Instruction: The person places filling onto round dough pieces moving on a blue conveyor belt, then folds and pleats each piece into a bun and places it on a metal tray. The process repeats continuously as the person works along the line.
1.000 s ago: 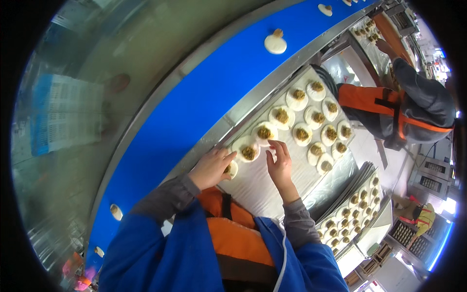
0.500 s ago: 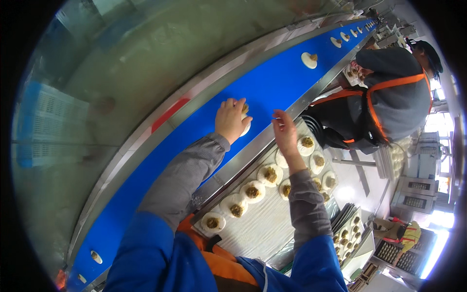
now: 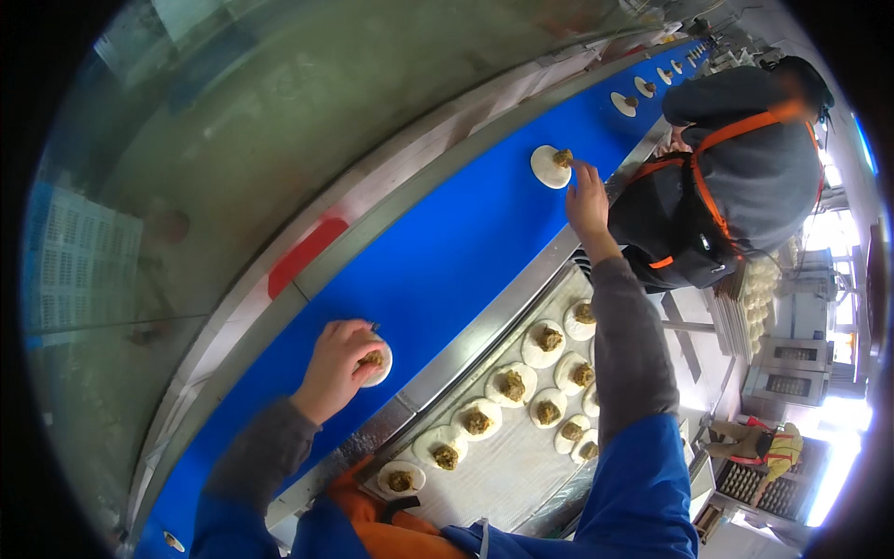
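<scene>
On the blue conveyor belt, my left hand [image 3: 337,371] has its fingers curled over a flat dough round [image 3: 380,374] topped with a lump of brown-green filling; its fingertips are at the filling, partly hiding it. Farther up the belt my right hand [image 3: 587,203] reaches out, fingers extended and nothing in them. Its fingertips are beside the filling of another dough round [image 3: 548,170]; whether they touch it I cannot tell. Below the belt lies a tray [image 3: 503,458] bearing several filled dough rounds [image 3: 477,422] in rows, some hidden behind my right forearm.
More filled rounds [image 3: 624,104] lie along the blue belt [image 3: 447,270] toward its far end. A co-worker [image 3: 745,177] in dark clothes with orange straps stands close on the right by the belt. Another person [image 3: 780,452] is at racks farther back. A metal rail [image 3: 410,402] edges the belt.
My left hand has moved down-left along the belt with the dough round under it. My right hand has gone up-right from above the tray to another round, which has shifted down-left.
</scene>
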Tool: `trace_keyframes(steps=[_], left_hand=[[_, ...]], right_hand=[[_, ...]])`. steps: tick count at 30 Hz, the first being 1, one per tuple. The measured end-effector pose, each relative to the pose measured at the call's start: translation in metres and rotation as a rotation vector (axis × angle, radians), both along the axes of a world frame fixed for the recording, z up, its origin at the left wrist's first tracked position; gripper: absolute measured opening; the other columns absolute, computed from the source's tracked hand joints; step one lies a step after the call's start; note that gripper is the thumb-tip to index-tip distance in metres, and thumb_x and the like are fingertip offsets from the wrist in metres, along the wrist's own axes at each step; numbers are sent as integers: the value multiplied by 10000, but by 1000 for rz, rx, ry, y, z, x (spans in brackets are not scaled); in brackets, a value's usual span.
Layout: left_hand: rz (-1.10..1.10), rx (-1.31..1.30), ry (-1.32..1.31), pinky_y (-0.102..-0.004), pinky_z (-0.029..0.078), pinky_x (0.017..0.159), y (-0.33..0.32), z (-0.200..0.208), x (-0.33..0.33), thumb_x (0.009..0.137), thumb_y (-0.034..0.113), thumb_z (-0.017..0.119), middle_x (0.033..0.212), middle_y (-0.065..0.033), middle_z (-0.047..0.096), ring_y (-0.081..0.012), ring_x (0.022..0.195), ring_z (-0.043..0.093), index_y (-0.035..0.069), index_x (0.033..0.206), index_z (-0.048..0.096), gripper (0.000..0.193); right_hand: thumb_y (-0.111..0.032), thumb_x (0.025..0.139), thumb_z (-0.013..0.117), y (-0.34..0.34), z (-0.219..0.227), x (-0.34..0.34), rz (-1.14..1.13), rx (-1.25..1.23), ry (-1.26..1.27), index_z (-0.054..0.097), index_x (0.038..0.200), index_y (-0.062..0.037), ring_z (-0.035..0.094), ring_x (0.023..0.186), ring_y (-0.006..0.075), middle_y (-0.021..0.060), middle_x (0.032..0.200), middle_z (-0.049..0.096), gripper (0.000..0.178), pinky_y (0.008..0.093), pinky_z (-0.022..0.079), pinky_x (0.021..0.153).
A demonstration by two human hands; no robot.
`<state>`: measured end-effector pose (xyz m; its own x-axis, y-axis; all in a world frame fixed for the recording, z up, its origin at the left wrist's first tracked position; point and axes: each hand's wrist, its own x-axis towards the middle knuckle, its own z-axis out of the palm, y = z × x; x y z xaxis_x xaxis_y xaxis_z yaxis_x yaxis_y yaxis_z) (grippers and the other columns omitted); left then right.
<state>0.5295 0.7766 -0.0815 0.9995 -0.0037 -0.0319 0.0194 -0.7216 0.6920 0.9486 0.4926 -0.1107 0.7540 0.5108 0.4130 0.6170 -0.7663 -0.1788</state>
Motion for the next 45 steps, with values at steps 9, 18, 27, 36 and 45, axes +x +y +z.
trace_keyframes(steps=[9, 18, 27, 36, 45], left_hand=[[161, -90, 228, -390, 488, 933, 42, 8, -75, 780, 50, 788, 1216, -150, 539, -308, 1078, 561, 31, 1165, 643, 413], [9, -41, 527, -393, 468, 836, 79, 22, -143, 695, 60, 844, 1026, -146, 525, -325, 963, 555, 50, 982, 555, 408], [75, -69, 736, -386, 510, 869, 85, 38, -236, 756, 58, 807, 1078, -128, 559, -285, 989, 596, 56, 1070, 571, 393], [637, -1143, 824, -383, 515, 991, 12, 65, -249, 878, -38, 555, 1274, -112, 569, -228, 1171, 591, 53, 1419, 457, 557], [10, -1216, 801, -279, 517, 939, -206, 17, -153, 944, 61, 680, 1228, -59, 620, -124, 1123, 604, 19, 1368, 510, 459]], right_hand=[[-213, 884, 687, 31, -3, 9, 158, -78, 430, 653, 1201, -129, 662, 1019, 336, 95, 1119, 690, 330, 425, 529, 870], [-473, 766, 849, 71, -22, -31, 104, -185, 784, 673, 1250, -38, 658, 1081, 265, 154, 1162, 704, 674, 382, 544, 901], [-328, 737, 817, 106, -4, -182, 309, -57, 602, 635, 1115, -103, 687, 934, 355, 145, 1011, 712, 476, 425, 551, 826], [-102, 909, 735, -112, 66, -377, -98, 835, 1487, 525, 1385, 21, 624, 1093, 159, 76, 1221, 649, 534, 302, 522, 925], [-106, 859, 749, -148, -26, -451, -333, 396, 631, 619, 1270, 7, 628, 959, 215, 117, 1112, 653, 446, 331, 515, 820]])
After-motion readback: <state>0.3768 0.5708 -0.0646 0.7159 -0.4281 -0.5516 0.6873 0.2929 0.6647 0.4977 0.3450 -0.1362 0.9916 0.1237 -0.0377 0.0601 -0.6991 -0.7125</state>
